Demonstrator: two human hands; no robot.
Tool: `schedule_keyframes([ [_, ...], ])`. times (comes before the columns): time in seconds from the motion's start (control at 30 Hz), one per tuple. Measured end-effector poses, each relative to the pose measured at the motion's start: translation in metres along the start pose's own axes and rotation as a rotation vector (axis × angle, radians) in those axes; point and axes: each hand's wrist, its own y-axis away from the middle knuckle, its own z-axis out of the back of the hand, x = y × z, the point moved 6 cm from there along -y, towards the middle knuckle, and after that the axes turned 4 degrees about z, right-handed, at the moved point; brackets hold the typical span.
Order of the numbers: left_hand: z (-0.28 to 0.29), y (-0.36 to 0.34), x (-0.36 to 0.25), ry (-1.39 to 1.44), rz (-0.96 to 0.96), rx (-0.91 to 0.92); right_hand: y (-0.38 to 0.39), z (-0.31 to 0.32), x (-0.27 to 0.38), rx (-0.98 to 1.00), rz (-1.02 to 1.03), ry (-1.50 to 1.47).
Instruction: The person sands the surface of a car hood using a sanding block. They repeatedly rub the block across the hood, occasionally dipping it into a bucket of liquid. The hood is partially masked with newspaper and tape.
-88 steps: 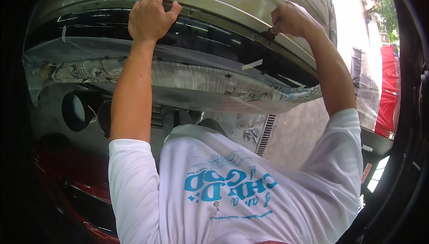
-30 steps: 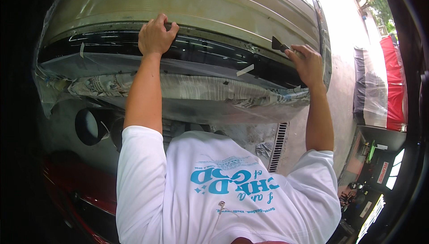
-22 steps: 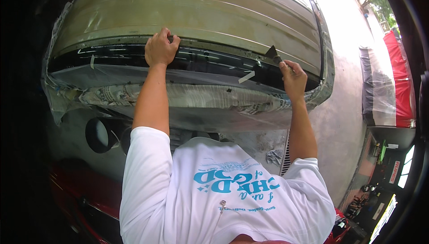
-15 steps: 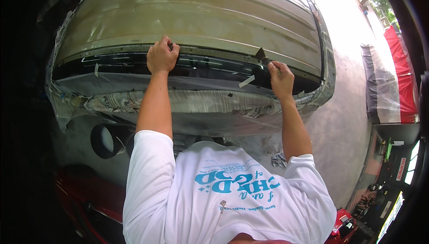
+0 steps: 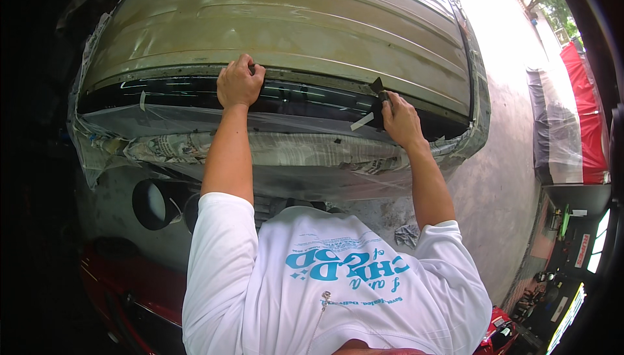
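Observation:
A vehicle roof (image 5: 260, 23) with a dull olive-gold, ribbed surface spreads out in front of me. Along its near edge runs a glossy black strip (image 5: 299, 100). My left hand (image 5: 239, 85) is closed at the seam between roof and strip, left of the middle; a small dark thing shows by its fingertips, too little to name. Farther right, my right hand (image 5: 403, 122) grips a dark scraper (image 5: 377, 87) with a flared blade, which stands at the same seam. A pale piece of tape (image 5: 363, 121) sticks to the strip beside that hand.
Newspaper (image 5: 279, 148) and clear plastic sheeting (image 5: 312, 183) cover the vehicle below the strip. A dark round container (image 5: 151, 204) is on the floor at left, near a red car (image 5: 123, 290). A red and grey cover (image 5: 582, 114) and tool shelves stand at far right.
My right hand has shifted slightly left and turned about the scraper, whose blade now stands more upright. My left hand has barely moved along the seam.

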Motion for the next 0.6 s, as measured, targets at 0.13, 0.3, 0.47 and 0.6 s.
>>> schedule_keyframes([
  [0.13,-0.001,0.001,0.001,0.044,0.005,0.001,-0.002,0.002,0.006,-0.039,-0.011,0.003],
  [0.3,0.000,0.001,-0.001,0.033,-0.002,-0.013,-0.006,0.001,-0.005,-0.066,0.110,-0.024],
  [0.47,-0.003,0.003,0.003,0.026,-0.046,-0.052,-0.015,0.000,-0.005,-0.015,0.141,0.048],
  [0.6,-0.001,0.001,-0.006,-0.018,-0.005,-0.006,-0.031,-0.006,-0.003,-0.013,0.181,0.046],
])
